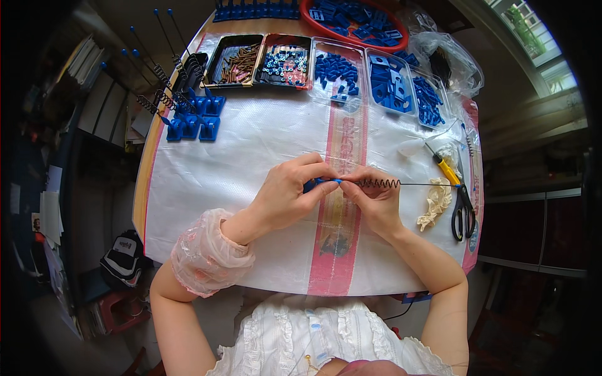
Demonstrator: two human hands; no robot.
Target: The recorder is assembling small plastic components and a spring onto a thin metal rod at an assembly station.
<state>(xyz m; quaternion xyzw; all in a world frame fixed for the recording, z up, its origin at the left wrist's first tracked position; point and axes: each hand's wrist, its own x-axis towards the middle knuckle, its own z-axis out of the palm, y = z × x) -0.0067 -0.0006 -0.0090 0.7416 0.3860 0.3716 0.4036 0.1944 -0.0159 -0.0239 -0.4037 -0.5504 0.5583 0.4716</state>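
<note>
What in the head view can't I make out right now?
- Blue piece: head view, mostly covered by the left grip.
- Spring: head view, inner end behind the right grip.
- Blue row: head view, cut off by the upper edge.
- Tiny silver bits: head view, too small to identify.
- Red basin: head view, bottom hidden under blue parts.

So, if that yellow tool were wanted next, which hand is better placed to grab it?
Probably the right hand: the yellow tool lies on that side, while the left hand is farther away. The right is holding the spring, though, so it would likely need to let go first.
</note>
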